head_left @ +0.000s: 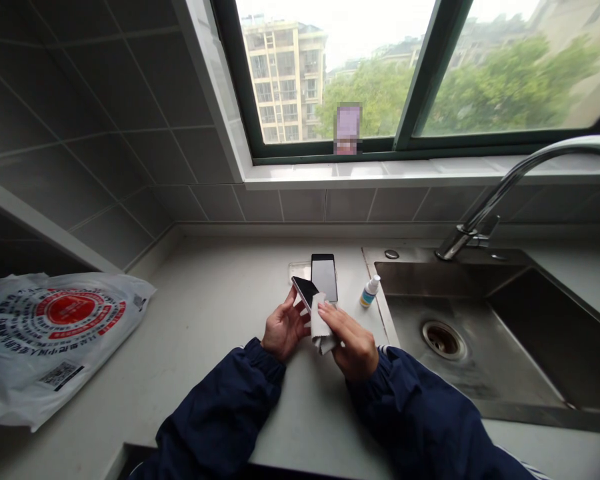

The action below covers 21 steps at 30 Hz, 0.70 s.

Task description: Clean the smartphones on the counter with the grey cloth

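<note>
My left hand (pixel 283 328) grips a dark phone (pixel 305 291) by its lower part, tilting it above the counter. My right hand (pixel 347 339) holds a small white cloth (pixel 320 325) and presses it against the phone's screen with the fingers closed over it. Just behind them a second black phone (pixel 325 276) lies flat on the counter, with a clear flat case (pixel 298 269) beside it on the left. A small white spray bottle (pixel 369 292) with a blue and yellow label stands to the right of that phone, near the sink's edge.
A steel sink (pixel 480 333) with a curved tap (pixel 505 187) fills the right side. A white plastic bag (pixel 50 340) with red print lies at the left on the grey counter (pixel 205 320). Tiled wall and a window sill run behind.
</note>
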Available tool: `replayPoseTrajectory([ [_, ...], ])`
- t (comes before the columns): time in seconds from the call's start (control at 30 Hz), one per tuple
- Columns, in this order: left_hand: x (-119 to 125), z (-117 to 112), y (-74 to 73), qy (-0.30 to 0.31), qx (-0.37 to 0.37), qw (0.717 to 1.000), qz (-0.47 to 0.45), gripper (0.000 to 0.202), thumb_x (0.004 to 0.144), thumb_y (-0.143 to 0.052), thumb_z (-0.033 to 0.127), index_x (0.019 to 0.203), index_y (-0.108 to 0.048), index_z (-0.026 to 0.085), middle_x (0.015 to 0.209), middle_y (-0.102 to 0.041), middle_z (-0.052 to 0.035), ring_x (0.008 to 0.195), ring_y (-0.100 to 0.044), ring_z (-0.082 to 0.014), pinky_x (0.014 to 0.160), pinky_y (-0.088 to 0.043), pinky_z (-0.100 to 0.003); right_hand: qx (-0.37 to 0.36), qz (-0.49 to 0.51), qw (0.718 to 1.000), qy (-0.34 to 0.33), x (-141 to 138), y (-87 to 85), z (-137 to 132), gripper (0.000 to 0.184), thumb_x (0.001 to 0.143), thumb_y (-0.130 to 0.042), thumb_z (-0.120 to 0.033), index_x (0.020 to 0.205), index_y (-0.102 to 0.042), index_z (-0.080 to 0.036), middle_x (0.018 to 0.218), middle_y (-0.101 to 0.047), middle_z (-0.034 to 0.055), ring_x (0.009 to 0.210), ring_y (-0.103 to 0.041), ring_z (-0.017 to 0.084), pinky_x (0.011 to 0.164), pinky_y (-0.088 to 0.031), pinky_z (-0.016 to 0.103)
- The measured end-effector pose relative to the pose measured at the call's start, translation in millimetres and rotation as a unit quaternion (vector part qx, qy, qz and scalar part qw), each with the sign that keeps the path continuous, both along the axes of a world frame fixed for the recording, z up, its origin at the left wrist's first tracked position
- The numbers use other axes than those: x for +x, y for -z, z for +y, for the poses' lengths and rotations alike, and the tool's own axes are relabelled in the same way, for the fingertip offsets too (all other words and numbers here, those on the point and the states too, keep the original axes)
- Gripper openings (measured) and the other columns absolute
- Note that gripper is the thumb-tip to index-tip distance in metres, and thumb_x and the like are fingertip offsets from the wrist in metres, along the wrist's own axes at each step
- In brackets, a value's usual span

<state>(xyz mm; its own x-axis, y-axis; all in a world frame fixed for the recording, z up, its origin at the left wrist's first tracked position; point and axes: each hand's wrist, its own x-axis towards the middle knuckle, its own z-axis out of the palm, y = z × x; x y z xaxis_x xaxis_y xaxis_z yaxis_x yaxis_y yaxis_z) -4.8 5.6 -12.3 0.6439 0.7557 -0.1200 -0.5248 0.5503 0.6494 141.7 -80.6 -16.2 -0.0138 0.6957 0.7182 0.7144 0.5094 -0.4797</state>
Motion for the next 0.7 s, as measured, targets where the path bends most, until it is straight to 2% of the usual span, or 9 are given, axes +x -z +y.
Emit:
replayPoseTrajectory([
  [0.1, -2, 1, -0.7, 0.001, 0.026, 1.000, 0.012, 0.063, 0.089, -0.055, 0.031, 0.148, -0.032, 0.030, 0.138, -0.055, -0.0123, 0.113, -0.062, -0.0261, 0.090, -0.051, -0.042, -0.024, 0.100, 0.995, -0.004, 3, -1.1, 0, 0.049, 0.086, -0.046, -0.007, 0.132, -0.059, -0.021, 0.132, -0.061, 0.0059, 0.122, -0.059, 0.023, 0.106, -0.049, 0.041],
  [0.17, -3, 2, -1.5, -0.028, 0.032, 0.999, 0.029, 0.064, 0.088, -0.060, 0.028, 0.147, -0.034, 0.027, 0.139, -0.054, -0.0137, 0.116, -0.060, -0.0254, 0.094, -0.050, -0.041, -0.050, 0.168, 0.985, 0.013, 3, -0.7, -1, 0.043, 0.087, -0.052, -0.013, 0.128, -0.062, -0.022, 0.128, -0.064, 0.0060, 0.116, -0.063, 0.025, 0.103, -0.052, 0.042],
  [0.23, -3, 5, -1.3, -0.065, 0.031, 0.997, 0.042, 0.064, 0.084, -0.066, 0.027, 0.143, -0.040, 0.023, 0.137, -0.055, -0.0146, 0.119, -0.059, -0.0258, 0.101, -0.046, -0.043, -0.102, 0.229, 0.968, 0.022, 3, -0.3, 0, 0.037, 0.087, -0.058, -0.021, 0.124, -0.065, -0.023, 0.115, -0.071, 0.0065, 0.102, -0.070, 0.027, 0.094, -0.058, 0.043],
  [0.3, -3, 8, 0.3, -0.102, 0.030, 0.993, 0.053, 0.059, 0.080, -0.071, 0.027, 0.135, -0.051, 0.019, 0.128, -0.062, -0.0140, 0.114, -0.061, -0.0246, 0.103, -0.044, -0.044, -0.157, 0.307, 0.939, 0.009, 0, 0.3, 1, 0.033, 0.087, -0.064, -0.030, 0.119, -0.066, -0.021, 0.101, -0.074, 0.0070, 0.086, -0.074, 0.027, 0.082, -0.063, 0.043],
  [0.37, -4, 12, 2.5, -0.133, 0.034, 0.988, 0.071, 0.048, 0.077, -0.075, 0.026, 0.122, -0.061, 0.017, 0.115, -0.069, -0.0110, 0.104, -0.066, -0.0210, 0.101, -0.045, -0.041, -0.192, 0.408, 0.892, -0.026, -3, 1.7, 4, 0.040, 0.085, -0.068, -0.036, 0.120, -0.065, -0.017, 0.092, -0.075, 0.0080, 0.078, -0.074, 0.027, 0.072, -0.065, 0.045],
  [0.47, -4, 16, 4.4, -0.154, 0.043, 0.982, 0.096, 0.035, 0.075, -0.077, 0.025, 0.107, -0.068, 0.017, 0.104, -0.072, -0.0074, 0.092, -0.067, -0.0163, 0.093, -0.048, -0.034, -0.212, 0.545, 0.809, -0.057, -4, 6.0, 9, 0.054, 0.077, -0.078, -0.039, 0.120, -0.061, -0.012, 0.091, -0.075, 0.0108, 0.077, -0.074, 0.030, 0.063, -0.065, 0.046],
  [0.57, -3, 16, 3.9, -0.140, 0.052, 0.984, 0.093, 0.034, 0.077, -0.075, 0.028, 0.109, -0.067, 0.018, 0.104, -0.072, -0.0072, 0.093, -0.067, -0.0171, 0.086, -0.050, -0.032, -0.240, 0.627, 0.738, -0.058, 0, 10.1, 14, 0.052, 0.070, -0.083, -0.037, 0.111, -0.064, -0.011, 0.099, -0.073, 0.0134, 0.083, -0.073, 0.031, 0.065, -0.065, 0.045],
  [0.7, -1, 14, 4.4, -0.112, 0.049, 0.990, 0.072, 0.035, 0.082, -0.069, 0.036, 0.113, -0.064, 0.020, 0.112, -0.069, -0.0085, 0.096, -0.066, -0.0199, 0.083, -0.053, -0.034, -0.296, 0.689, 0.651, -0.116, 3, 10.3, 16, 0.057, 0.070, -0.083, -0.031, 0.119, -0.059, -0.014, 0.105, -0.072, 0.0124, 0.085, -0.073, 0.028, 0.061, -0.064, 0.038],
])
